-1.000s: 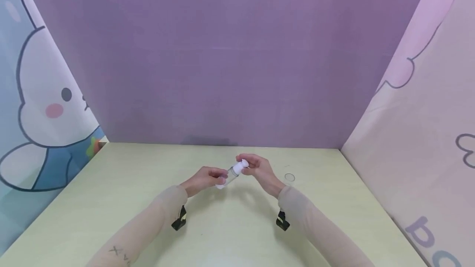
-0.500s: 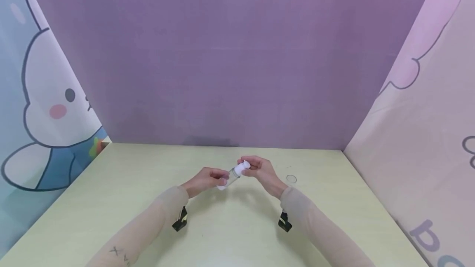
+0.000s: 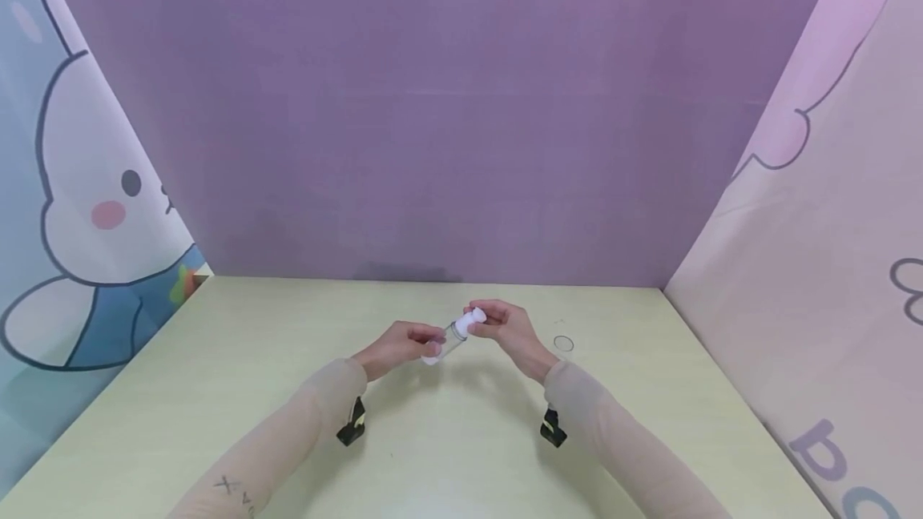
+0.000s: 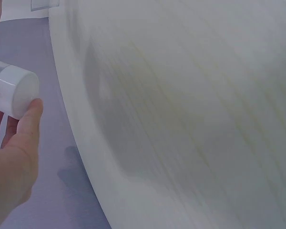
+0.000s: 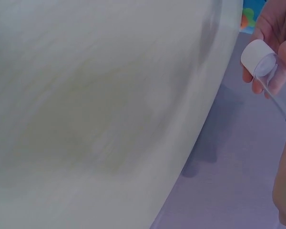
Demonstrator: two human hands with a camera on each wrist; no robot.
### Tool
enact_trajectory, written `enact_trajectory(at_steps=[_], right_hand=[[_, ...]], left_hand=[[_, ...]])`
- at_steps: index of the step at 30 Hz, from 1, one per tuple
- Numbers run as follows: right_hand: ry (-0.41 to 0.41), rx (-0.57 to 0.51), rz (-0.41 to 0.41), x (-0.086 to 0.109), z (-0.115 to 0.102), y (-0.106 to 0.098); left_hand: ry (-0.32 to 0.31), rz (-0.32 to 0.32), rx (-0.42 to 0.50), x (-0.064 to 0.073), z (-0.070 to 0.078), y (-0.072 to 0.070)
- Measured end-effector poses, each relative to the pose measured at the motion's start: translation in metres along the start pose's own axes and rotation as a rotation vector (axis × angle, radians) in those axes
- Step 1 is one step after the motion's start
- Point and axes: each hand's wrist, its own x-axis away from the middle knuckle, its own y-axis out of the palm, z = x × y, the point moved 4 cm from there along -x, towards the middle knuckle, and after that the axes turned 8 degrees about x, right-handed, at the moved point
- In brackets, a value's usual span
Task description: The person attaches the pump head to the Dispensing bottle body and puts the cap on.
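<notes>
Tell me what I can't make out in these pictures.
Head view: part of the bottle, behind the left hand.
Right wrist view: the white top, cut off by the right edge.
Head view: whether the thin circle is drawn or loose; too small to tell.

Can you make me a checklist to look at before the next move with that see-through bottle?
1. Left grip holding the bottle near its white base: ok.
2. Right grip holding the white top: ok.
3. Bottle lifted off the table: ok, its shadow lies apart from it.
4. Bottle standing upright: not ok, it is tilted, with the white top towards the right grip.
5. White top screwed on tight: cannot tell, the pictures don't show that.
</notes>
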Motion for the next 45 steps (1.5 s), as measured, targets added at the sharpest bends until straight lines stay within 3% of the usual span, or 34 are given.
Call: enact_trajectory(at_steps=[11, 21, 36, 45], right_hand=[[0.015, 0.044, 0.045, -0.002, 0.0, -0.001], [0.049, 0.106, 0.111, 0.003, 0.002, -0.004], [0.02, 0.098, 0.013, 0.003, 0.0, 0.002], [-0.027, -0.033, -0.091, 0.008, 0.001, 0.004]], left_hand=[[-0.012, 0.023, 0.003, -0.003, 0.0, -0.002], [0.013, -0.009, 0.0, -0.003, -0.001, 0.005], [0.016, -0.004, -0.005, 0.005, 0.001, 0.001], [0.025, -0.038, -0.004, 0.003, 0.0, 0.001]])
